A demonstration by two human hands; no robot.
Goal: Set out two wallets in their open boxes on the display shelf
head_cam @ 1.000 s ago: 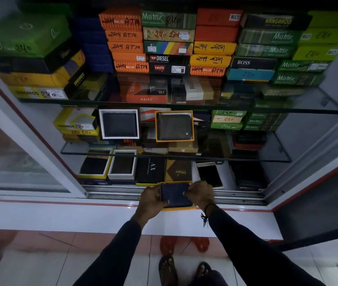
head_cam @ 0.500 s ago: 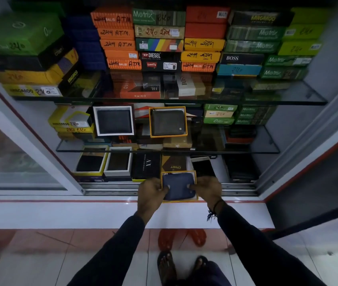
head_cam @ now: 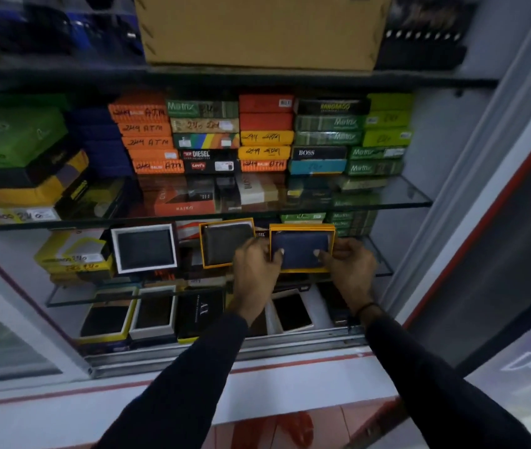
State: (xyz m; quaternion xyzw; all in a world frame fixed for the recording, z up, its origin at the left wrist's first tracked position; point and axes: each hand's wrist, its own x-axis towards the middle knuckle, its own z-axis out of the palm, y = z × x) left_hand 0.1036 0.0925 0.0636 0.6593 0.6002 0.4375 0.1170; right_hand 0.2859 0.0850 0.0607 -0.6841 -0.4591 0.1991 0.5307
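Note:
A navy wallet [head_cam: 299, 249] lies in an open orange-rimmed box [head_cam: 301, 227], held upright over the middle glass shelf [head_cam: 380, 270]. My left hand [head_cam: 256, 270] grips the box's left side and my right hand [head_cam: 348, 270] grips its right side, thumbs on the wallet. Just to the left stands a dark grey wallet [head_cam: 223, 243] in its own orange-rimmed open box [head_cam: 203, 251], leaning against stacked boxes. Left of that is a black wallet in a white-rimmed box [head_cam: 144, 249].
Stacked closed wallet boxes [head_cam: 264, 137] fill the upper glass shelf. More open boxes [head_cam: 154, 312] and a black AX box [head_cam: 201, 311] sit on the bottom level. A cardboard carton [head_cam: 257, 30] stands on top. A sliding glass door frame [head_cam: 452, 222] borders the right side.
Both hands have lifted the navy wallet in its box from the cabinet's bottom edge up to the middle shelf, right of the grey wallet. The camera has tilted upward.

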